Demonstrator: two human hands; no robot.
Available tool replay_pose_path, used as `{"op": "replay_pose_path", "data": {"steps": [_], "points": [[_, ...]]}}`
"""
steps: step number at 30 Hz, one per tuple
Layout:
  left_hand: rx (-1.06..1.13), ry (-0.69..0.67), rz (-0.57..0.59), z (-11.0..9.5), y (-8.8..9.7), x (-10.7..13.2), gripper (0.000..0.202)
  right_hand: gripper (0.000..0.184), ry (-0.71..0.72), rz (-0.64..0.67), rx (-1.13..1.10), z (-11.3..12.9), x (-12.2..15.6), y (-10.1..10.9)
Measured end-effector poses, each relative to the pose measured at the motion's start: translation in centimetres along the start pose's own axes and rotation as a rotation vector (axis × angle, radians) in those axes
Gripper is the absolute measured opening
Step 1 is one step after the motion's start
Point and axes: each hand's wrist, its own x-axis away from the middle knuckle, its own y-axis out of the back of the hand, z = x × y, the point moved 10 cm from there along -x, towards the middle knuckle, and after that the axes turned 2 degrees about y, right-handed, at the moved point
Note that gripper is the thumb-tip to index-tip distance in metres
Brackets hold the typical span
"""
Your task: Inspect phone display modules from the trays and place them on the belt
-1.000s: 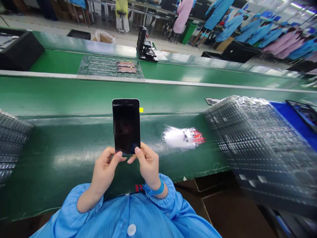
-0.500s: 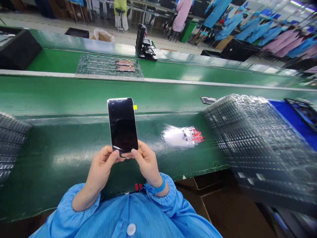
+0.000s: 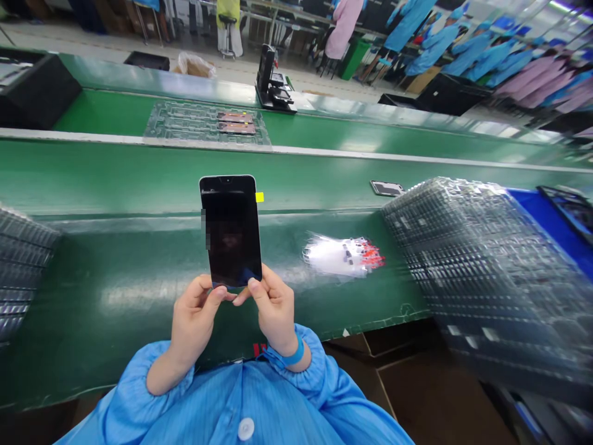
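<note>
A black phone screen [image 3: 232, 232] with a thin pale edge is held up over the green bench, its glossy face toward me. A yellow tab [image 3: 259, 197] sticks out from its upper right side. At the lower left corner, my left hand [image 3: 198, 312] pinches it, thumb in front. My right hand [image 3: 275, 306] grips the lower right corner in the same way; a blue band [image 3: 296, 353] circles that wrist. The other fingers lie partly behind the screen's lower edge. To the right on the bench rests a pile of clear film strips with red ends [image 3: 343, 254].
Stacked clear trays [image 3: 482, 247] rise at the right, and another tray stack [image 3: 23, 266] at the left. A phone frame [image 3: 387, 188] lies on the green belt. Beyond the rail sit a clear tray with copper-coloured parts [image 3: 185, 123] and a black fixture [image 3: 273, 83]. People work farther back.
The screen has tilted to face me more squarely, its top edge rising slightly. Both hands keep their hold at the lower corners.
</note>
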Motion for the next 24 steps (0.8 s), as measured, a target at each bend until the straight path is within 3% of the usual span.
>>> {"op": "replay_pose_path", "data": {"steps": [7, 14, 24], "points": [[0.037, 0.093, -0.014, 1.1, 0.1, 0.0, 0.026, 0.023, -0.017, -0.037, -0.027, -0.3, -0.1, 0.2], [0.315, 0.317, 0.073, 1.8, -1.2, -0.4, 0.034, 0.027, -0.091, -0.031, -0.149, -1.6, -0.4, 0.2], [0.327, 0.456, 0.206, 2.8, -1.1, -0.7, 0.035, 0.031, -0.208, -0.043, -0.252, -2.0, -0.5, 0.4]]}}
